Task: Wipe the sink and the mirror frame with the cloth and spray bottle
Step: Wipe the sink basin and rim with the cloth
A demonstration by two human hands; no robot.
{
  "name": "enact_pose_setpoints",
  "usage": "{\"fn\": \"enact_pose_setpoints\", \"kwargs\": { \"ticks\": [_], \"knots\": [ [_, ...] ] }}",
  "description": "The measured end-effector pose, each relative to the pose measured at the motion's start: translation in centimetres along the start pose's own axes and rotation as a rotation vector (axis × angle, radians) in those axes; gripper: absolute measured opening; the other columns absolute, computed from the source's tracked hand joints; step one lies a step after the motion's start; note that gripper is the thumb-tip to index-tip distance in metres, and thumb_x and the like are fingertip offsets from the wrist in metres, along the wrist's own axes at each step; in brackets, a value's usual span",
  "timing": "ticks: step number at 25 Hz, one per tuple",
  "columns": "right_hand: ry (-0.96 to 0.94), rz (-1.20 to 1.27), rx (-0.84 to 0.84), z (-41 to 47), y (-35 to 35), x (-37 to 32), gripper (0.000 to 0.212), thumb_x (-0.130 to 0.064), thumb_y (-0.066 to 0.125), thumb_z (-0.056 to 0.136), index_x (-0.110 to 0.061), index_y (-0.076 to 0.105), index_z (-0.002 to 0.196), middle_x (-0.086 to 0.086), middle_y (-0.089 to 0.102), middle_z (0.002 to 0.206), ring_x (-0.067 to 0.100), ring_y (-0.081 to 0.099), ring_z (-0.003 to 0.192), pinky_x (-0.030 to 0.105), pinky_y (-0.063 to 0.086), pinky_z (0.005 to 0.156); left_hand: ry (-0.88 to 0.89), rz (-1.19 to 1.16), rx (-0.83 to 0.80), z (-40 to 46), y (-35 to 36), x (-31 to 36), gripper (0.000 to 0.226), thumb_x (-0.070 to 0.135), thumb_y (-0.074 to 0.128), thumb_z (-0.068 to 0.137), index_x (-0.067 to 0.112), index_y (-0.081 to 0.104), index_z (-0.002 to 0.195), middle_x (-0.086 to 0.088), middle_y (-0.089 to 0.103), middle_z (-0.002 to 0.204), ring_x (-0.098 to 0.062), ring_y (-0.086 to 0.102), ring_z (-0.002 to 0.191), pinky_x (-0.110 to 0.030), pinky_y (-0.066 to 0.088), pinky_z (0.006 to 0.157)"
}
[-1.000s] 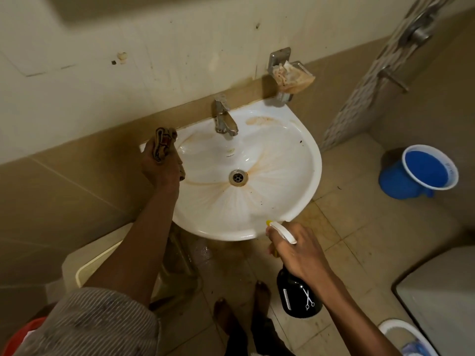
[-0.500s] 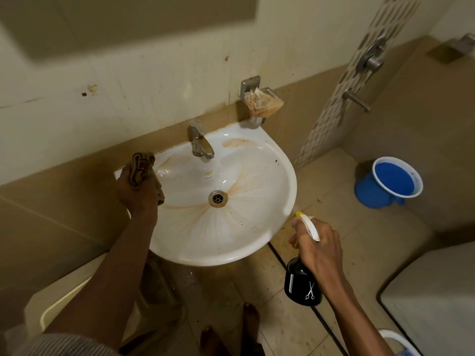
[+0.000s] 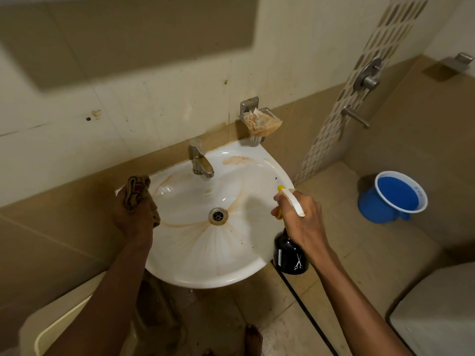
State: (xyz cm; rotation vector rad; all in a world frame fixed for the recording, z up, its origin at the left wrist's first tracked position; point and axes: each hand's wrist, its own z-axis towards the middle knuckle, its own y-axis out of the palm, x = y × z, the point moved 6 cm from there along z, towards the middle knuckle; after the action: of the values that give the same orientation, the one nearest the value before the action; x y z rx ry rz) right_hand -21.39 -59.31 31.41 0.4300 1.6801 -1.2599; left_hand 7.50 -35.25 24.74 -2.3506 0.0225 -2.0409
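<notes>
- Spray bottle (image 3: 290,253) differs most from a second ago: it was below the sink's front rim over the floor, and now it is raised beside the right rim, its white and yellow nozzle head over the right part of the basin.
- Right hand (image 3: 303,222) grips the bottle's neck, fingers curled round the trigger head; the white top runs across the knuckles, the yellow trigger shows under the fingers, and the black body with a small scissors mark hangs below the palm, overlapping the sink's right rim.
- Left hand (image 3: 135,214) stays where it was, at the sink's back left corner, fingers closed round a bunched brown cloth (image 3: 136,191); the cloth sticks up above the fist and a fold hangs down on the basin side, against the rim.
- Sink (image 3: 205,276) is white, with brown streaks fanning out from the drain (image 3: 218,216) and a rusty patch near the back edge.
- Tap (image 3: 200,160) stands at the back edge, between the two hands.
- Soap holder (image 3: 259,122) is fixed to the wall just above the sink's back right corner.
- Blue mug (image 3: 393,196) sits on the floor, well apart to the right.
- Mirror (image 3: 123,34) shows at the top left of the wall, blurred.
</notes>
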Motion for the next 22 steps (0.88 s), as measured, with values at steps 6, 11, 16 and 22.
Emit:
{"fn": "enact_pose_setpoints", "kwargs": {
  "ticks": [6, 11, 16, 22],
  "knots": [
    [-0.032, 0.074, -0.105, 0.5, 2.3, -1.5, 0.033, -0.038, 0.057, 0.096, -0.019, 0.072, 0.073, -0.005, 0.076, 0.063, 0.008, 0.069, 0.061, 0.033, 0.054, 0.067, -0.031, 0.002, 0.033, 0.7, -0.6, -0.7, 0.035, 0.001, 0.057, 0.092, 0.030, 0.063, 0.111, 0.013, 0.062, 0.064, 0.006, 0.056, 0.042, -0.013, 0.046, 0.038],
    [0.008, 0.092, -0.120, 0.3, 3.5, -1.5, 0.029, -0.042, 0.056, 0.096, -0.023, 0.075, 0.086, -0.011, 0.077, 0.067, 0.025, 0.070, 0.084, 0.040, 0.055, 0.079, -0.018, 0.054, 0.024, 0.9, -0.6, -0.9, 0.035, 0.005, 0.059, 0.092, 0.013, 0.063, 0.126, -0.002, 0.067, 0.083, -0.011, 0.063, 0.062, -0.030, 0.055, 0.057],
    [0.031, 0.095, -0.132, -0.3, 4.3, -1.4, 0.029, -0.045, 0.057, 0.095, -0.022, 0.075, 0.091, -0.008, 0.078, 0.069, 0.026, 0.071, 0.091, 0.045, 0.056, 0.086, -0.027, 0.043, -0.013, 0.5, -0.1, -0.6, 0.029, 0.010, 0.060, 0.094, 0.013, 0.064, 0.122, -0.006, 0.064, 0.074, -0.017, 0.057, 0.058, -0.028, 0.048, 0.047],
    [-0.095, 0.083, -0.294, -3.0, 7.3, -3.1, 0.039, -0.042, 0.056, 0.098, -0.022, 0.072, 0.068, -0.007, 0.076, 0.063, 0.007, 0.070, 0.069, 0.028, 0.051, 0.071, 0.041, 0.149, 0.085, 0.3, -1.2, -0.3, 0.023, 0.016, 0.060, 0.092, 0.013, 0.067, 0.114, -0.028, 0.066, 0.108, -0.049, 0.063, 0.099, -0.062, 0.054, 0.084]
  ]
}}
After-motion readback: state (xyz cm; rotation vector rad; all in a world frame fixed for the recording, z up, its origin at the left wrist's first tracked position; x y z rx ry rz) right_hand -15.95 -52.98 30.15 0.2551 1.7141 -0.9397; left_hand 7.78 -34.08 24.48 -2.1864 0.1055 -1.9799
